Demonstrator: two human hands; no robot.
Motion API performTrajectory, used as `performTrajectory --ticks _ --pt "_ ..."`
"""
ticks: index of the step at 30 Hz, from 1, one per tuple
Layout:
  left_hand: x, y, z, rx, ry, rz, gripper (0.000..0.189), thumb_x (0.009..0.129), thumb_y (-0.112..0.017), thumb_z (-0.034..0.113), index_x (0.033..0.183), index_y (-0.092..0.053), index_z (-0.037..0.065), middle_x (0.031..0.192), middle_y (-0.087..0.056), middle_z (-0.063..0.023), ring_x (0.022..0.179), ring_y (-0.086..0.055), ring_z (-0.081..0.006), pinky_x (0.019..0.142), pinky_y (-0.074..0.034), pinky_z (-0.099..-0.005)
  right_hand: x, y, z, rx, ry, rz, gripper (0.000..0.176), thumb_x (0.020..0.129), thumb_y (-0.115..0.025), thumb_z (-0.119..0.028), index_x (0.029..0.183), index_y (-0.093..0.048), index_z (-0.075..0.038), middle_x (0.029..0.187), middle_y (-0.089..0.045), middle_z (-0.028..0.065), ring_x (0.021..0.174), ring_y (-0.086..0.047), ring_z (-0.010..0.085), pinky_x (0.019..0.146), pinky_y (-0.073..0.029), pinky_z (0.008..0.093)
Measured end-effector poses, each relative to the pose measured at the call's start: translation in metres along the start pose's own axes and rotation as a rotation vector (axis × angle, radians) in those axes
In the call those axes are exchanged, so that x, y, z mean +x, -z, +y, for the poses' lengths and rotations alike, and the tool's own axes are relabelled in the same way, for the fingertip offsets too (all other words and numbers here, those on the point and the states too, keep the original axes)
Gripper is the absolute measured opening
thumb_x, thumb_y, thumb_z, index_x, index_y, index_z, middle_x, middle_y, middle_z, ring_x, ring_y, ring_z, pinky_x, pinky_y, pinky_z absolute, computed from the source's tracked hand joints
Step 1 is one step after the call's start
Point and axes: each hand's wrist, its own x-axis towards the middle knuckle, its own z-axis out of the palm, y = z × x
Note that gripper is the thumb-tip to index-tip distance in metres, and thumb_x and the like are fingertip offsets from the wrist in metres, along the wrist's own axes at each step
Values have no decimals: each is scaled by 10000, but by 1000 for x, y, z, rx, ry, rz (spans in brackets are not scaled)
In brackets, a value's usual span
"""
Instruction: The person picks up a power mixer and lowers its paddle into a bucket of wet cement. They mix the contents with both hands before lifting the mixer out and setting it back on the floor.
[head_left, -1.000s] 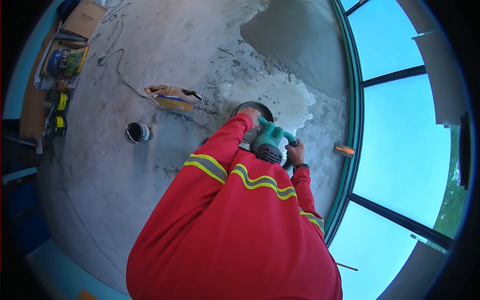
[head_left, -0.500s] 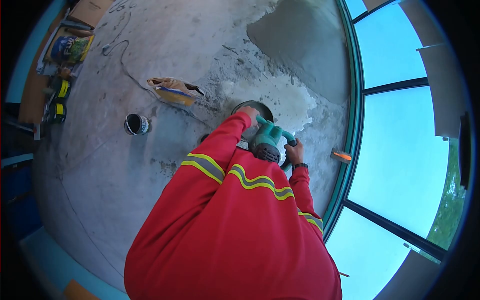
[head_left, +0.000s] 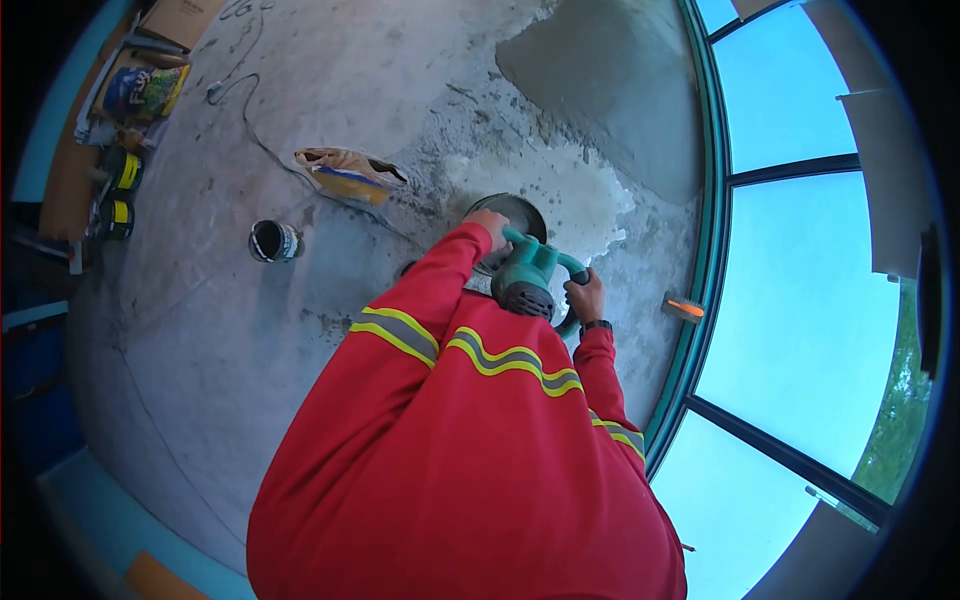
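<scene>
Both my hands grip a green power mixer [head_left: 530,270] with a dark vented motor end, held in front of my chest. My left hand [head_left: 490,225] is closed round its left handle. Around the black-covered part of the right handle, my right hand [head_left: 587,297] is wrapped, with a dark band at the wrist. Beneath the mixer stands a dark round bucket [head_left: 541,222] with grey material inside. The mixer's lower end and most of the bucket are hidden by my hands and the tool.
An open paper bag [head_left: 350,178] and a small black pail [head_left: 274,242] stand to the left. A cable [head_left: 262,148] runs across the floor. Wet grey screed [head_left: 610,90] lies ahead. An orange-handled brush [head_left: 684,308] rests near the window frame [head_left: 716,220] on the right.
The mixer and both hands have shifted slightly left, still over the bucket. Both hands keep their grip on it.
</scene>
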Motion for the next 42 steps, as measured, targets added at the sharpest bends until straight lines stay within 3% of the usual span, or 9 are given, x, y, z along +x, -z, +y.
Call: performTrajectory --ticks 18,25,34,36,42 --pt "9 10 11 55 -28 -12 271 695 -653 240 961 -687 200 960 -684 -117 929 -645 -329 826 -513 -445 -5 -6 10 188 -188 -12 306 658 -635 -124 916 -581 31 668 -599 110 554 -617 196 467 -508 337" --pt "17 3 7 58 -52 13 279 685 -658 240 956 -686 183 939 -681 -139 913 -644 -334 821 -512 -446 -2 -6 14 156 -174 -28 292 665 -640 -128 901 -571 29 658 -588 114 548 -612 209 470 -507 354" --pt "23 -1 7 47 -41 25 158 695 -649 230 833 -667 155 861 -670 -167 869 -630 -380 778 -502 -484 1 -7 24 139 -165 -23 299 649 -670 -169 874 -593 11 677 -602 125 572 -614 234 529 -512 371" --pt "27 -3 3 56 -51 17 165 697 -647 233 838 -669 152 866 -670 -167 867 -631 -377 774 -503 -485 1 -8 26 124 -124 -17 300 657 -665 -143 898 -585 19 668 -582 96 550 -591 193 488 -519 343" --pt "28 -1 4 97 -22 -20 209 699 -645 239 887 -677 153 893 -678 -157 883 -641 -364 787 -512 -474 5 -13 38 91 -73 7 332 633 -681 -184 878 -590 21 679 -593 109 562 -590 210 543 -494 357"
